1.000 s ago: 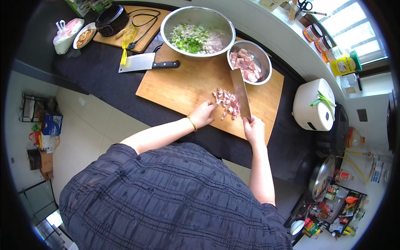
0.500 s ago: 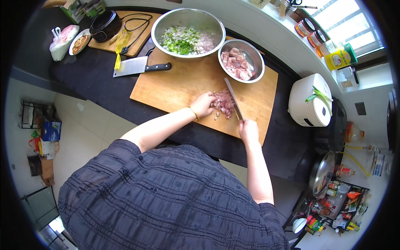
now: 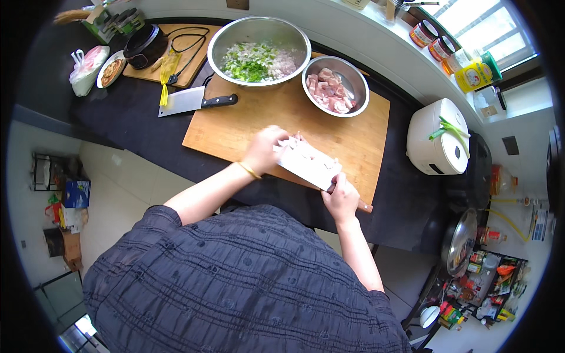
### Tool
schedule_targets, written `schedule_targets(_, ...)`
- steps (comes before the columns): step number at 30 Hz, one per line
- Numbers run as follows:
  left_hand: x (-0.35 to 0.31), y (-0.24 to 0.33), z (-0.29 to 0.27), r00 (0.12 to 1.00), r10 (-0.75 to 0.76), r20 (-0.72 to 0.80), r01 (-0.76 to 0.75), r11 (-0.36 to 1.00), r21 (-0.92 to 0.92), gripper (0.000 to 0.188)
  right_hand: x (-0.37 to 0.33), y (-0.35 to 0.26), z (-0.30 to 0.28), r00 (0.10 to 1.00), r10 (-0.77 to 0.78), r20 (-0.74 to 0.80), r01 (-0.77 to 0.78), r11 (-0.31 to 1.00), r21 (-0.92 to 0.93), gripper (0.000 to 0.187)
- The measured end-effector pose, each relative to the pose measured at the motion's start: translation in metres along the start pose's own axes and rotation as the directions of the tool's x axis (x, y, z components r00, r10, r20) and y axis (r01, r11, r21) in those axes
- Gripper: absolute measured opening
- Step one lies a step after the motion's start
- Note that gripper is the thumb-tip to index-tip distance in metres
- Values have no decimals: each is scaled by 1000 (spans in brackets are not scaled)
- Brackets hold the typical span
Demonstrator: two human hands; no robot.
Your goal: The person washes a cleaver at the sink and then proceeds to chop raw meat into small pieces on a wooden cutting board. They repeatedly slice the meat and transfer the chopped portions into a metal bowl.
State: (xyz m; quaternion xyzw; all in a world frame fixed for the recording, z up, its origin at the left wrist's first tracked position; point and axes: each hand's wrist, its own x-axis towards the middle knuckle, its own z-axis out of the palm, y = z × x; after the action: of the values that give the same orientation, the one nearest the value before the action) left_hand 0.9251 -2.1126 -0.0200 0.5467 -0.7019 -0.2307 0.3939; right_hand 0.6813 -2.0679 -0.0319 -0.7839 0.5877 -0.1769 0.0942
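My right hand (image 3: 342,199) is closed round the wooden handle of a cleaver (image 3: 311,167). Its broad blade is turned with one bright flat side up, and small bits of meat cling to it. Blurred by motion, my left hand (image 3: 263,150) is bent at the blade's far left end; its fingers are partly hidden. Chopped meat (image 3: 298,136) peeks out behind the blade, which covers most of the pile. Beneath lies a wooden cutting board (image 3: 235,130).
At the board's back stand a large steel bowl (image 3: 215,56) of chopped greens and pale bits, and a smaller bowl (image 3: 366,97) of meat chunks. A black-handled cleaver (image 3: 182,102) lies left. A white rice cooker (image 3: 432,144) with scallion pieces on top stands right.
The cleaver has gone from upright on edge in the chopped meat to lying flat, tilted over toward me. My left hand has left the meat and moved up to the blade's end.
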Motion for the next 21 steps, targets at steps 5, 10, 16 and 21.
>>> schedule_targets(5,12,38,66,917,216,334,-240,970,32,20,7,-17,0,998,-68,15,68,996,-48,42)
schedule_targets(10,33,-11,73,909,3,416,-141,943,302,9,-6,-13,-8,995,-86,49,88,994,-57,40)
schedule_targets(16,39,-53,26,945,-265,191,223,951,216,15,-23,20,-49,996,31,82,-24,995,-93,31)
schedule_targets(21,24,-3,38,978,-35,204,57,994,-98,24,-12,19,-53,997,-77,-7,75,981,-180,26)
